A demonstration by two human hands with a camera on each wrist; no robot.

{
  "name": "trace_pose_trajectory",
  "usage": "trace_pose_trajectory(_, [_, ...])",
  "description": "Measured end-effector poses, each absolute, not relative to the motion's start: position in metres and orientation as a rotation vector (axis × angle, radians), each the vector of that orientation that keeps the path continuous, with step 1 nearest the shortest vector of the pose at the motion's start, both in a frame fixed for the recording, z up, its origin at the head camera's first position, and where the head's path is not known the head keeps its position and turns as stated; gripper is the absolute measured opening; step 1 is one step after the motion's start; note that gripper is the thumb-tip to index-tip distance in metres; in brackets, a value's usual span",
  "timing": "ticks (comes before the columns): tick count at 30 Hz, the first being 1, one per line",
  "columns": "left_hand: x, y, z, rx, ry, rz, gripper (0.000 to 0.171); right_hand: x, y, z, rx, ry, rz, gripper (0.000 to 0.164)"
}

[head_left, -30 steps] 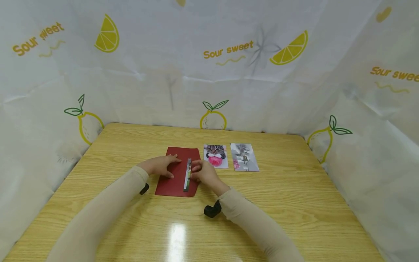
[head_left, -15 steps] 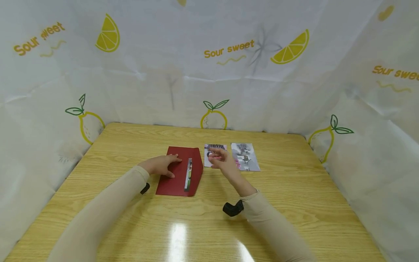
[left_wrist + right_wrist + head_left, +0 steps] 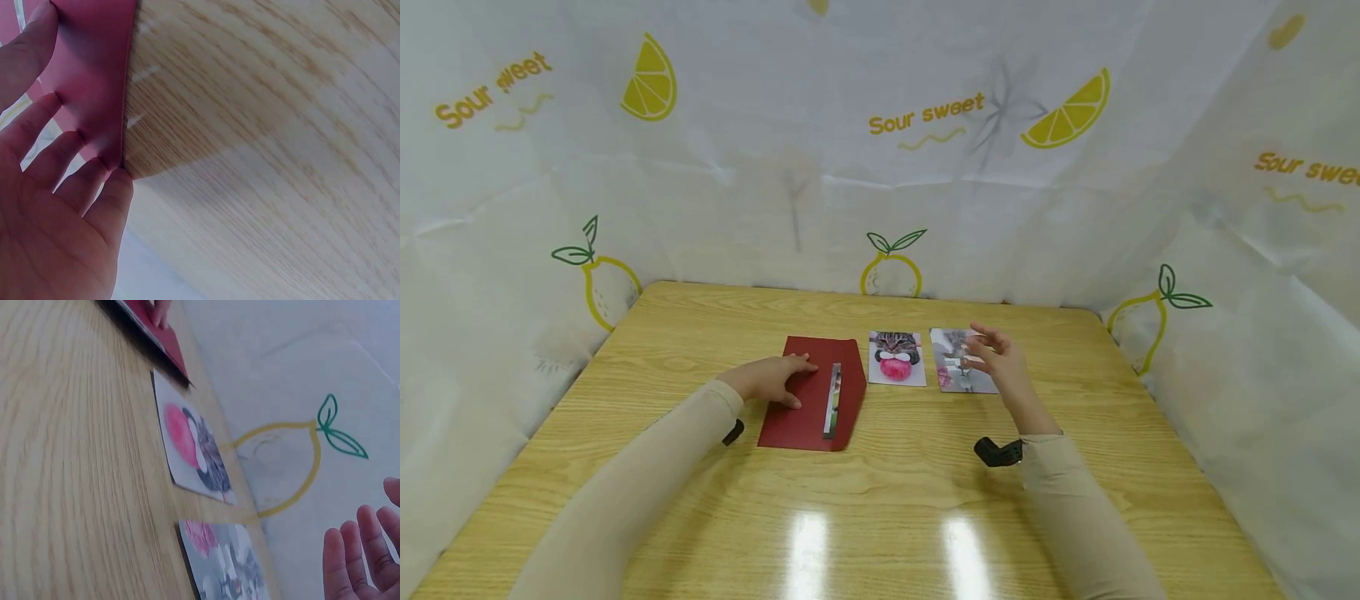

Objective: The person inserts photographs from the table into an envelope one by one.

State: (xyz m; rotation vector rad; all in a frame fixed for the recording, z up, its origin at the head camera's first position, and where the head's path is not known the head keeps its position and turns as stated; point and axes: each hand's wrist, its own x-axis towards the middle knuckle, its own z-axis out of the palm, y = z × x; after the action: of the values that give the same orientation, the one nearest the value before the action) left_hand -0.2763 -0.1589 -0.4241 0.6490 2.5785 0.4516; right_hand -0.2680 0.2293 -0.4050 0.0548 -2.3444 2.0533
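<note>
A red envelope [image 3: 796, 427] lies on the table with its flap unfolded to the right. Along its opening shows a narrow strip of a picture card [image 3: 832, 402]; the rest of that card is hidden. My left hand [image 3: 769, 380] rests on the envelope with fingers spread, and in the left wrist view the fingertips touch its red surface [image 3: 87, 69]. Over a grey card with a painted scene [image 3: 953, 382] hovers my right hand [image 3: 1006, 367], its fingers loosely bent and holding nothing. Between envelope and grey card lies a cat picture card [image 3: 897, 357].
The wooden table [image 3: 880, 483] reaches back to a white cloth [image 3: 760, 208] printed with lemons, which also hangs at both sides. A black camera piece [image 3: 997, 452] sits by my right wrist.
My right hand has left the envelope's opening and moved right, past the cat card to above the grey card. The envelope's flap now lies in full view. My left hand stays put.
</note>
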Motion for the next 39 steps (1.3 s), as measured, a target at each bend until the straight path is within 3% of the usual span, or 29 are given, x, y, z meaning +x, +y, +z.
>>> trace_pose_trajectory(16, [-0.276, -0.160, -0.424, 0.643, 2.576, 0.454, 0.069, -0.283, 0.272, -0.427, -0.249, -2.752, 1.785, 0.053])
trace_pose_trajectory(21, [-0.276, -0.159, -0.423, 0.642, 2.578, 0.450, 0.068, -0.288, 0.275, -0.435, -0.401, -2.861, 1.771, 0.055])
trace_pose_trajectory(32, [-0.277, -0.159, -0.424, 0.652, 2.585, 0.437, 0.069, -0.296, 0.268, -0.439, -0.450, -2.895, 1.567, 0.049])
trace_pose_trajectory(39, [-0.277, -0.159, -0.425, 0.644, 2.588, 0.436, 0.068, -0.299, 0.260, -0.442, -0.519, -2.953, 1.437, 0.054])
